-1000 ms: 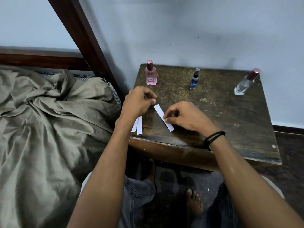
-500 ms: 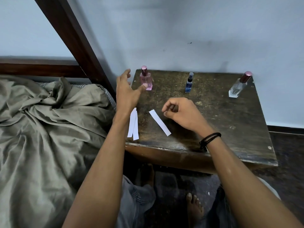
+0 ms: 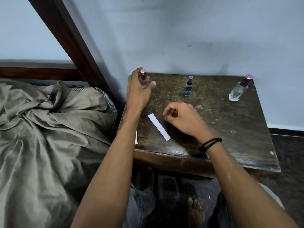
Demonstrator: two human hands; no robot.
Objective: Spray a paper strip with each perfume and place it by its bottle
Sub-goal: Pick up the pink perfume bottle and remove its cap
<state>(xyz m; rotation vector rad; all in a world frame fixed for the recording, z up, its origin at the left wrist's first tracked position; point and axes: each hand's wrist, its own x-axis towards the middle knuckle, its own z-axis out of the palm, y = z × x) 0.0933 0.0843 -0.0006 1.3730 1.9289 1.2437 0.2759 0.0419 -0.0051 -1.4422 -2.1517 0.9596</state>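
Observation:
My left hand (image 3: 137, 91) is wrapped around the pink perfume bottle (image 3: 144, 79) at the back left corner of the dark wooden table (image 3: 230, 129). A small blue spray bottle (image 3: 188, 87) stands at the back middle, and a clear bottle with a dark red cap (image 3: 239, 88) at the back right. One white paper strip (image 3: 159, 127) lies flat on the table between my hands. My right hand (image 3: 182, 120) hovers just right of it, fingers curled, holding nothing that I can see. Another strip (image 3: 136, 138) peeks out from under my left forearm.
A bed with a crumpled olive sheet (image 3: 46, 129) lies to the left. A dark wooden bedpost (image 3: 74, 41) slants beside the table's left edge. A pale blue wall stands right behind the bottles. My bare feet (image 3: 195, 211) are under the table.
My left hand reached further back and closed around the pink bottle. My right hand stayed beside the loose strip. My left forearm now covers most of the strips at the left edge.

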